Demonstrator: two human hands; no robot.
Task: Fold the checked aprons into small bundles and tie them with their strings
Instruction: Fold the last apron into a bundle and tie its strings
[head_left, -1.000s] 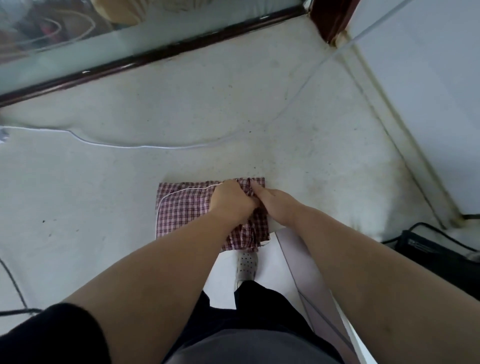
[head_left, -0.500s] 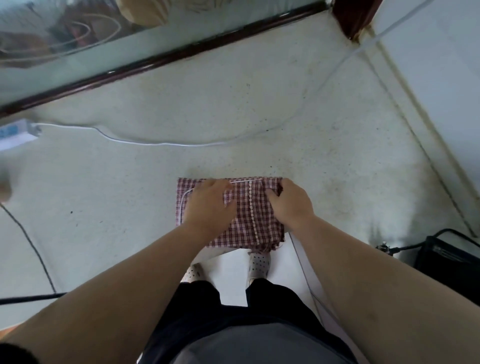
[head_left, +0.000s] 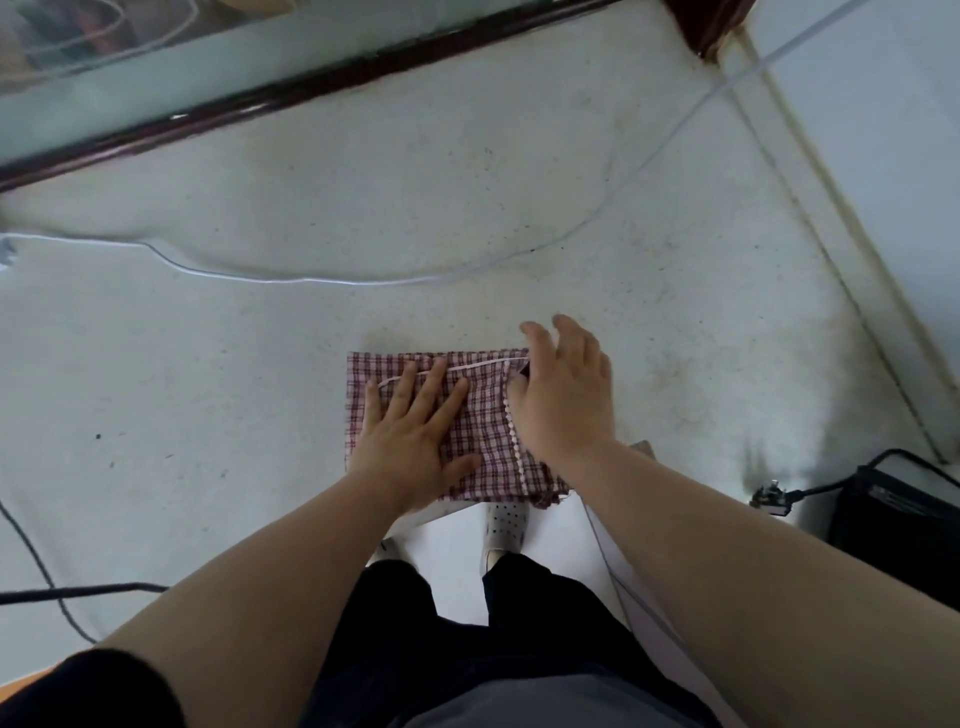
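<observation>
The right hand (head_left: 563, 395) hides the right edge of the apron (head_left: 488, 436); the black box (head_left: 904, 525) runs off frame.

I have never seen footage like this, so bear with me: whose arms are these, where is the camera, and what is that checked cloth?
There is no machine here. A person wears a camera on the head, looking down at their own arms. The left hand presses flat on a folded checked apron near the table edge. The right hand is open with spread fingers over the apron's right side. Neither hand grips anything. The apron's white string lies across its top, and a white cable runs over the table behind it.
</observation>
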